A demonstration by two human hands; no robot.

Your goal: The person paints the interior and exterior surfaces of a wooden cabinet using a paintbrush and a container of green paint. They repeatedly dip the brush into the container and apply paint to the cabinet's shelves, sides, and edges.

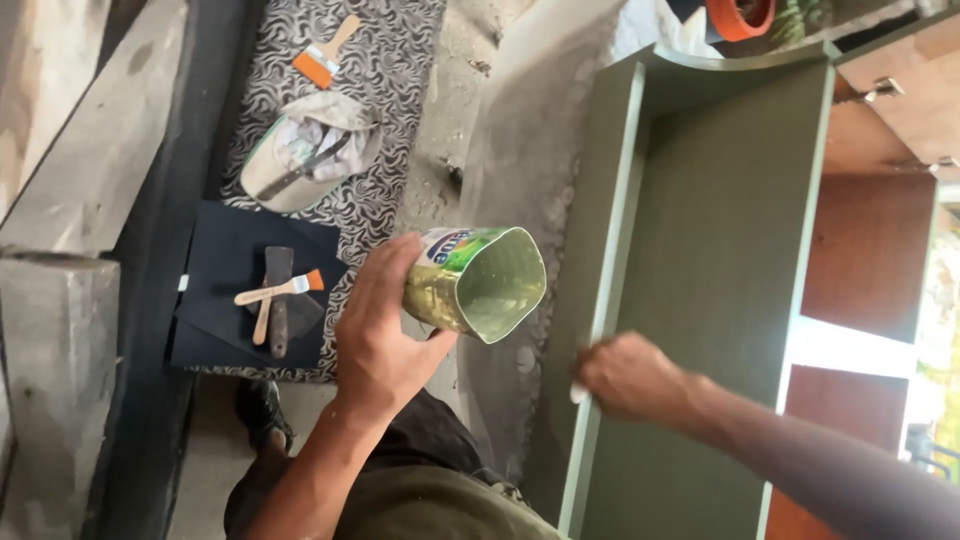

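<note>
My left hand [385,330] grips a dented metal can [478,283], tilted on its side with its open mouth toward me; the inside is coated in pale green. My right hand [630,378] is closed and pressed against the edge of a green-painted wooden cabinet [720,250], with a small white thing showing under the fingers. What that thing is cannot be told. The can hangs just left of the cabinet's edge, apart from it.
On a patterned mat [390,90] to the left lie an orange-bristled brush [322,58], a paint-smeared bowl with a knife [300,160], and dark sheets [225,280] bearing a second brush [280,290] and a scraper. Wooden planks [70,180] lie far left. Unpainted brown panels [870,250] stand right.
</note>
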